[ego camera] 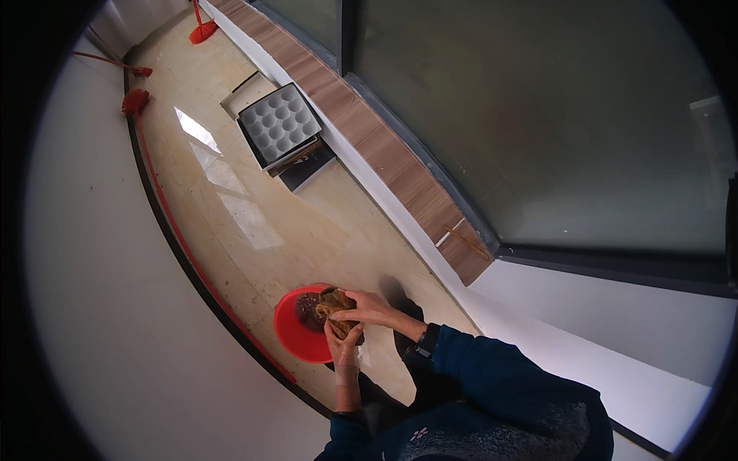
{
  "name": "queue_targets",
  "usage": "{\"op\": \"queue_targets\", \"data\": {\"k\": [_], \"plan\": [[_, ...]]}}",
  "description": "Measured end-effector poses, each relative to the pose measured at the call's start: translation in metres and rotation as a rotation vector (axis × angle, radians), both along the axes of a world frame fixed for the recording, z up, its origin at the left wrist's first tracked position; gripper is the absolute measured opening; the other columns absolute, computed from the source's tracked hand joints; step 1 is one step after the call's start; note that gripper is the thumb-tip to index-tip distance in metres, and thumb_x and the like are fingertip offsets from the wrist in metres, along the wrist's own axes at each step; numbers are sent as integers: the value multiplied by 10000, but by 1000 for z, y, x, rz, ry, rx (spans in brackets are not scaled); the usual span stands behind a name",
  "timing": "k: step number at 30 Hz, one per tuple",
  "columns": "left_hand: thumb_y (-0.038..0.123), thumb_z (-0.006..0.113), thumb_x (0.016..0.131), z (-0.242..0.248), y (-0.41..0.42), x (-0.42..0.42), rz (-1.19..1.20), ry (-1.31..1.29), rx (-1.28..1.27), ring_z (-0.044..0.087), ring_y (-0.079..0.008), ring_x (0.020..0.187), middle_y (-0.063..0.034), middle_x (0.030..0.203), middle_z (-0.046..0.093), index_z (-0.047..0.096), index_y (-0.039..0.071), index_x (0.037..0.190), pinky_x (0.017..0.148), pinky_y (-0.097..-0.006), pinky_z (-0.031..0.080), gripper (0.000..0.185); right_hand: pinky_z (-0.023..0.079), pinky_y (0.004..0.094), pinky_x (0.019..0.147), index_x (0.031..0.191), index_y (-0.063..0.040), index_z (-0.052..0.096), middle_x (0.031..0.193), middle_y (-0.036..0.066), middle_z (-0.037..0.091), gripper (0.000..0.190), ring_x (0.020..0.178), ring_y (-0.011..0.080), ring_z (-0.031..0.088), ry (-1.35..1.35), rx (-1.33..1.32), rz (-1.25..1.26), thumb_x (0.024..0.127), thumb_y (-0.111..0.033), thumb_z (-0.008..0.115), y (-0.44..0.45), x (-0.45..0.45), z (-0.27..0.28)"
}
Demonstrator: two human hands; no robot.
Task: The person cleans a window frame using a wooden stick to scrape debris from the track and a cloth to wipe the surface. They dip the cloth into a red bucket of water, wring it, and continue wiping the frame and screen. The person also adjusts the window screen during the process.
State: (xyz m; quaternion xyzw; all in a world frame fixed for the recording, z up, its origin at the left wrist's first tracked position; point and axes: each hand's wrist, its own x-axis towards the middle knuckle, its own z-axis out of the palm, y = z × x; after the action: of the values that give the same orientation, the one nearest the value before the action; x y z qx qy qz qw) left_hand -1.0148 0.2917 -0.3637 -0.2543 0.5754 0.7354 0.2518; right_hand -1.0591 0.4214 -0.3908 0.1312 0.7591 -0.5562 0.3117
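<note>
Both of my hands hold a bunched brown-green cloth (pixel 336 305) over the right edge of a red plastic basin (pixel 305 347). My left hand (pixel 344 341) grips it from below, with its fingers pointing up. From the right my right hand (pixel 364 309) is closed on the upper part, its thumb and fingers across the folds. Inside the basin is dark, murky liquid with some pale specks on it. The hands and cloth hide the basin's right part. A dark band is on my right wrist.
Stacked boxes with a grey moulded tray (pixel 281 123) stand on the tiled floor beside the wood-look window ledge (pixel 369 138). A thin stick (pixel 467 242) lies on the ledge. A red broom (pixel 136 102) with a long handle runs along the left wall; more red brooms (pixel 203 33) are farther off.
</note>
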Motion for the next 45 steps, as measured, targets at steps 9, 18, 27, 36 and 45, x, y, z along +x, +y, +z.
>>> {"op": "queue_targets", "data": {"k": [9,18,27,36,45], "plan": [[155,634,825,-21,45,49,-26,-305,20,614,-239,942,-181,1197,496,366,20,1357,748,-317,517,611,472,334,807,1068,3,579,1007,171,633,409,933,255,611,188,21,-177,729,-224,601,153,-129,-87],[160,557,897,-49,15,112,261,-544,-97,649,-247,840,-171,1067,581,425,2,1272,653,-302,542,428,373,425,880,1025,-164,638,1097,44,549,352,1030,271,467,563,741,76,741,21,541,240,-261,-151],[188,538,912,-68,54,83,165,-534,47,634,-262,918,-159,1105,560,411,2,1278,721,-324,539,430,330,499,833,782,-170,698,1007,-1,549,78,1051,234,445,438,860,670,773,-187,622,191,-129,-191],[400,493,916,-67,77,62,258,-524,415,443,-292,1206,-100,1354,394,293,83,1378,937,-557,407,595,453,275,818,1035,31,578,878,107,625,339,918,173,583,-286,-430,59,751,-154,604,122,67,-86],[333,460,944,-71,81,54,271,-442,492,457,-249,1205,-129,1290,484,416,3,1294,1045,-394,330,483,444,392,811,1037,-120,637,915,107,552,316,920,298,539,-12,830,-216,724,-150,668,249,77,-141]]}}
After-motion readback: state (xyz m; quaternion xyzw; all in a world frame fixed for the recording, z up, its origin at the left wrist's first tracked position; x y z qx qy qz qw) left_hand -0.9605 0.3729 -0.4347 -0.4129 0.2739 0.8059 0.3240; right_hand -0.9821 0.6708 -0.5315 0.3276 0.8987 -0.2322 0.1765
